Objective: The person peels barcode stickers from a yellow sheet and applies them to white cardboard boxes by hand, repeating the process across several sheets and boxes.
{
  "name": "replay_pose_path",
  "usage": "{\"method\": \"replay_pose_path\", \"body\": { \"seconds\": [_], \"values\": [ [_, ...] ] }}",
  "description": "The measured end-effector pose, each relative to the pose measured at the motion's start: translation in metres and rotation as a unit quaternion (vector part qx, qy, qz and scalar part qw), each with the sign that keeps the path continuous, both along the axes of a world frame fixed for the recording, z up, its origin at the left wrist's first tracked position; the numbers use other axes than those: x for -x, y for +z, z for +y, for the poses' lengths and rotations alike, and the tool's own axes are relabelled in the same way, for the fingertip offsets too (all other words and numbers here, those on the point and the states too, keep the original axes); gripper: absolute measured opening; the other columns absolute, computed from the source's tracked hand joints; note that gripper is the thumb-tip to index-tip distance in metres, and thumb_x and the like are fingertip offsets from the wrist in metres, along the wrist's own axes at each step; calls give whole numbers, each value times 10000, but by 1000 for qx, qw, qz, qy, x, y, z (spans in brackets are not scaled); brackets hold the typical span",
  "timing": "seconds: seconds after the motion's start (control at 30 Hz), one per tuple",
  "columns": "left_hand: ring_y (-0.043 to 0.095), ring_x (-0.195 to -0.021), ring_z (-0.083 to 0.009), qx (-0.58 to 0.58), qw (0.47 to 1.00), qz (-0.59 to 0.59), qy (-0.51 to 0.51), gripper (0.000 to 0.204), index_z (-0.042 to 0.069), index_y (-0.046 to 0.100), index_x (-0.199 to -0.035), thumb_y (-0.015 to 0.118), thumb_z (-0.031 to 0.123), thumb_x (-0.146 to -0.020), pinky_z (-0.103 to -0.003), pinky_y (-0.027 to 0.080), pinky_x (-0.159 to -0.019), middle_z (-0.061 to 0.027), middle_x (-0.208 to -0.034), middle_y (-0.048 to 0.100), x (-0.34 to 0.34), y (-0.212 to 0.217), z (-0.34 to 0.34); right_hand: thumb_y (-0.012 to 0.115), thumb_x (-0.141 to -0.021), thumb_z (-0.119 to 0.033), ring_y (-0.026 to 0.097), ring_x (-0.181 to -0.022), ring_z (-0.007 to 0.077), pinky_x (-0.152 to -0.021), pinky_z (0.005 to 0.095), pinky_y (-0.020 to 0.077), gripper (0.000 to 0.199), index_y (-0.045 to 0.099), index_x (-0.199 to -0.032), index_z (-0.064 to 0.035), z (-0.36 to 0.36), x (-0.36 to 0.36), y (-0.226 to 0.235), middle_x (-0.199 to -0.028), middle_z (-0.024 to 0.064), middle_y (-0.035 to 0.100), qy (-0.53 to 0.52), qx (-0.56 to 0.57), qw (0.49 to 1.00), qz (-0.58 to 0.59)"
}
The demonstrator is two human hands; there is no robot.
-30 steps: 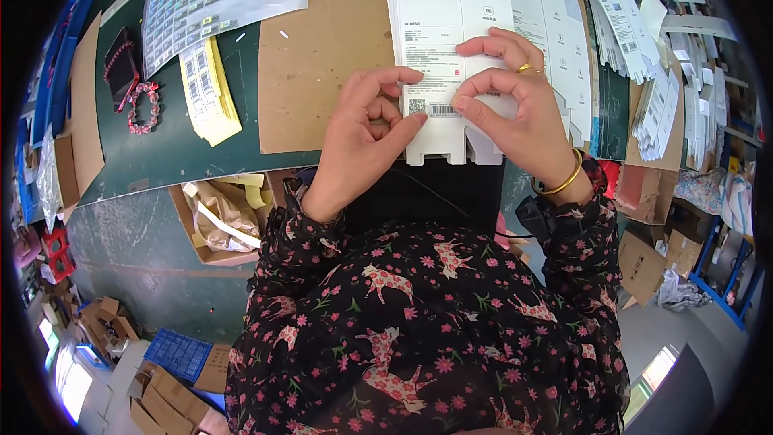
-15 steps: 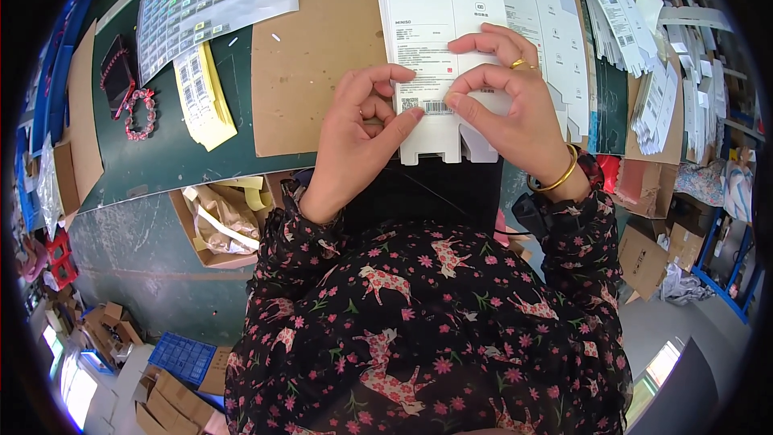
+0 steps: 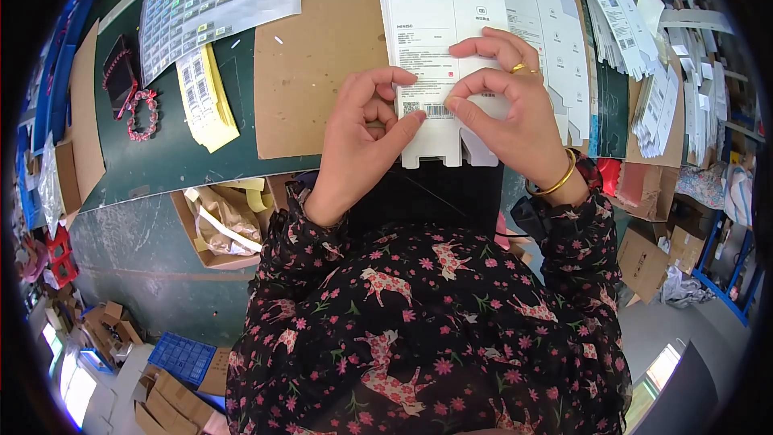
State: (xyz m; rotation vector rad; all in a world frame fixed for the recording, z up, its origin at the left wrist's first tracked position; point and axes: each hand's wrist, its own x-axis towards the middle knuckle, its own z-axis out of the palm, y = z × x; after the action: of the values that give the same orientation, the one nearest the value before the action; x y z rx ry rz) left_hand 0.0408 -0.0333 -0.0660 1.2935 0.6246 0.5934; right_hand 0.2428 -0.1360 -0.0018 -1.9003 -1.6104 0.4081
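Observation:
Flattened white cartons lie in a stack in front of me, printed with small text and a square code. Near the top carton's lower end is a small barcode sticker. My right hand has its thumb and index fingertip together at the sticker's right end, the other fingers bent over the carton. At the sticker's left end rests the thumb of my left hand. Its index finger reaches to the carton's left side, well apart from the thumb, and its remaining fingers curl loosely. Whether the sticker lies fully flat cannot be seen.
A brown board lies under the cartons on the green table. To the left are yellow barcode sticker sheets, a clear sheet of small labels, a dark phone and a beaded bracelet. More cartons stand right.
Both hands keep nearly the same pose at the barcode sticker. The whole scene sits slightly lower in the picture.

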Motion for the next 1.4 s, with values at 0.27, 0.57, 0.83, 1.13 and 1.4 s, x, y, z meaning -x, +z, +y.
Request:
{"method": "replay_pose_path", "body": {
  "seconds": [0.27, 0.57, 0.83, 1.13, 1.4],
  "values": [
    [547, -727, 22, 2, 1000, 13, 3, 417, 68, 653, -1309, 799, -41, -933, -156, 447, -628, -16, -1141, 464, 1, 1, -3, 868, -836, -97, 426, -1498, 338, -1252, 489, 342, 82, 808, -888, -118, -2, 3, -1, -1392, 6, 695, -5, -6, 1000, -7],
    [526, -700, 25, -2, 1000, 15, 15, 397, 57, 657, -1288, 804, -36, -930, -155, 429, -617, -1, -1104, 466, -4, 2, -1, 864, -836, -88, 427, -1495, 338, -1249, 487, 347, 85, 805, -890, -117, 0, 1, 0, -1394, 9, 693, -6, -11, 1000, -6],
    [508, -679, 24, -3, 1000, 14, 21, 389, 55, 655, -1276, 803, -34, -927, -160, 411, -606, 5, -1077, 476, -6, -2, -3, 855, -840, -83, 430, -1492, 337, -1251, 483, 339, 84, 798, -892, -115, -1, 2, -3, -1393, 8, 690, -8, -12, 1000, -3],
    [493, -665, 17, 9, 999, 14, 28, 381, 57, 651, -1265, 798, -40, -927, -167, 386, -593, 25, -1007, 497, -4, 1, -4, 874, -821, -120, 449, -1484, 345, -1230, 492, 328, 158, 772, -941, -137, -1, 8, -3, -1400, 11, 683, -4, -20, 998, -62],
    [502, -729, 2, 19, 1000, 14, 18, 369, 50, 637, -1293, 782, -28, -963, -171, 386, -621, 45, -981, 520, -6, -3, -3, 879, -840, -194, 454, -1477, 365, -1233, 505, 309, 506, 670, -1297, -139, 3, 6, -3, -1419, 63, 648, -35, -31, 998, -33]
  ]
}}
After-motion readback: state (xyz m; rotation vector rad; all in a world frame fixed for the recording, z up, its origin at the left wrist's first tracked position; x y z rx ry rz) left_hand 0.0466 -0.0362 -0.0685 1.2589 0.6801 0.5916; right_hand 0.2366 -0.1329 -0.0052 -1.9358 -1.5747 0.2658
